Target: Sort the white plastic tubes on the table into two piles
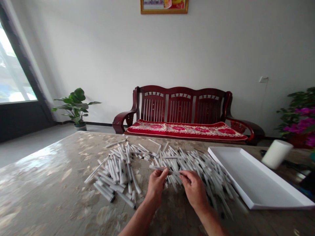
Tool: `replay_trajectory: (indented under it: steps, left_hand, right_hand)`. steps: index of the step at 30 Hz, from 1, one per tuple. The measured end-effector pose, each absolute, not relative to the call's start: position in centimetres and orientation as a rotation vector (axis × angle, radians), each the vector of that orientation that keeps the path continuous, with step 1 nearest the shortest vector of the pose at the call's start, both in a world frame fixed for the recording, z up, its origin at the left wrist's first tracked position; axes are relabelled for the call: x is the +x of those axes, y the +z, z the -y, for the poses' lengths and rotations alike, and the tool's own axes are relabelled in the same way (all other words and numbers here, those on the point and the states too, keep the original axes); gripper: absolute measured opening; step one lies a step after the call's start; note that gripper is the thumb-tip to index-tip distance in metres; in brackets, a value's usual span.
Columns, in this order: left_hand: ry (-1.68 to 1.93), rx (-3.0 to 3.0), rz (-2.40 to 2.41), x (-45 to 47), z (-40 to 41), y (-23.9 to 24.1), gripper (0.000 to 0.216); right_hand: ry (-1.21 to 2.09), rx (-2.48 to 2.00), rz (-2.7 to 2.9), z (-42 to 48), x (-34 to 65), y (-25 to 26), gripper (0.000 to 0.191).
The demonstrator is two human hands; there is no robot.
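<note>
A large loose pile of slim white plastic tubes (128,167) with dark tips lies across the marble table top (49,186). They look like pen barrels, but the picture does not settle it. My left hand (156,185) and my right hand (194,190) sit at the pile's front edge. Between them, a single white tube (164,169) lies almost level. My left fingers pinch one end, and my right fingertips pinch near the other. To the right of my right hand, a shallow white rectangular tray (256,183) lies with nothing visible in it.
A white cylinder (277,154) stands beyond the tray, with dark items near the table's right edge. Behind the table are a dark red wooden bench (179,105) with a red cushion, a potted green plant (75,106), and magenta flowers (301,124).
</note>
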State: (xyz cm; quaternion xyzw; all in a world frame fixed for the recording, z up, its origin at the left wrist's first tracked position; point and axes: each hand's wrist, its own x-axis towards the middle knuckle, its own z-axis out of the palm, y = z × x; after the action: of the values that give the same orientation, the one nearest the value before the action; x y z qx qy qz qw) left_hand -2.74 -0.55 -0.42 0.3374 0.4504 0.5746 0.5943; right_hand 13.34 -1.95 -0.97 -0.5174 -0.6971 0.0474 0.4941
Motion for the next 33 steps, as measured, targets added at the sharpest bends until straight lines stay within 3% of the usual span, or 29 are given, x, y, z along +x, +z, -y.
replay_trajectory:
  steps: [4,10,18,22,28,33]
  left_hand:
    - [1.34,0.789,-1.052,-2.8,0.7,-0.3,0.059]
    - [1.324,0.799,-1.049,-2.8,0.8,-0.2,0.056]
    - [1.355,0.766,-1.18,-3.3,0.9,0.1,0.053]
    - [1.375,0.871,-1.173,-2.9,1.0,-0.2,0.049]
    - [1.321,0.94,-1.072,-2.2,1.2,-0.5,0.05]
    - [1.493,0.847,-0.859,-3.5,1.1,1.1,0.057]
  right_hand:
    - [0.088,-1.226,1.697,2.2,13.4,-0.8,0.024]
    - [0.154,-1.347,1.735,2.4,13.4,-0.6,0.038]
    - [-0.005,-1.375,1.762,1.8,14.3,-0.8,0.025]
    - [-0.015,-1.338,1.754,2.1,14.5,-0.1,0.029]
    - [0.333,-1.345,1.875,3.1,13.2,0.8,0.034]
    - [0.591,-1.345,1.787,3.0,13.4,0.6,0.045]
